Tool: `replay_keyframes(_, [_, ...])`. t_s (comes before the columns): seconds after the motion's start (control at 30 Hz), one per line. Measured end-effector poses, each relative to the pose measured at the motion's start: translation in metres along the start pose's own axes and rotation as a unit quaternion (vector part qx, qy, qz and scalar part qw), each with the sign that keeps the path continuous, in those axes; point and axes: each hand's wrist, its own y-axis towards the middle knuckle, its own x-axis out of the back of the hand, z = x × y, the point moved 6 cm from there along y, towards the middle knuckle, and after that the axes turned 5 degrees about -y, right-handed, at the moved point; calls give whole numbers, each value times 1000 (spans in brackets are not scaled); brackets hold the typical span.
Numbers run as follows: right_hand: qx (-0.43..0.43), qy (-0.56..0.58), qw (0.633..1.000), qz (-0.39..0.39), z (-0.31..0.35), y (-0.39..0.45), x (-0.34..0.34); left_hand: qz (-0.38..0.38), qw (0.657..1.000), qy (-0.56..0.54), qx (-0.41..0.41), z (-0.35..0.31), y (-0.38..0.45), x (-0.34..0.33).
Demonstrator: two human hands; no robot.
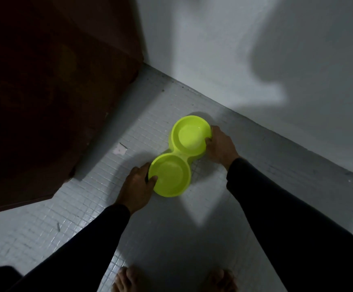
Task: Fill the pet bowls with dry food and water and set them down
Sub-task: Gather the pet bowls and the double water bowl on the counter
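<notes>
Head view: lime double pet bowl [178, 159] on the tiled floor [171, 228] near the wall [255, 49], beside a dark wooden door [45, 91]. Left hand [136, 186] grips the near bowl's rim, right hand [218, 147] grips the far bowl's rim, thumbs hooked inside. Contents unclear

Double pet bowl [179, 157] on tiled floor [161, 239], near floor's far corner where door [55, 81] meets wall [255, 49]. Door at left, wall behind and to right. Far compartment [190, 134] toward wall; near compartment [169, 175] toward person. Left hand [136, 186] at near compartment's left rim; right hand [220, 146] at far compartment's right rim. Bare feet [129, 279] on floor at near edge, before bowl.
</notes>
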Motion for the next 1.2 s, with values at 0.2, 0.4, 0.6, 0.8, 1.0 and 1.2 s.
replay_keyframes(0.2, [-15, 52, 999, -2, -3, -3, 1, -3, 1000, -16, 12, 2, 1, -1])
replay_keyframes(0.4, [-2, 80, 997, -8, 1, -17, 6, -17, 999, -33, 31, 5, 3, 6])
replay_keyframes(0.6, [-24, 185, 982, -36, -13, -32, 1, -56, 997, -59, 14, -2, 6, 16])
replay_keyframes(0.8, [-84, 423, 899, -82, -31, -57, -15, -61, 995, -76, -22, -12, 16, 32])
replay_keyframes(1.0, [-104, 458, 868, -160, -42, -72, -31, -36, 994, -94, -36, -15, 25, 39])
replay_keyframes(1.2, [-111, 466, 855, -198, -46, -87, -34, -68, 959, -274, 2, -18, 21, 45])
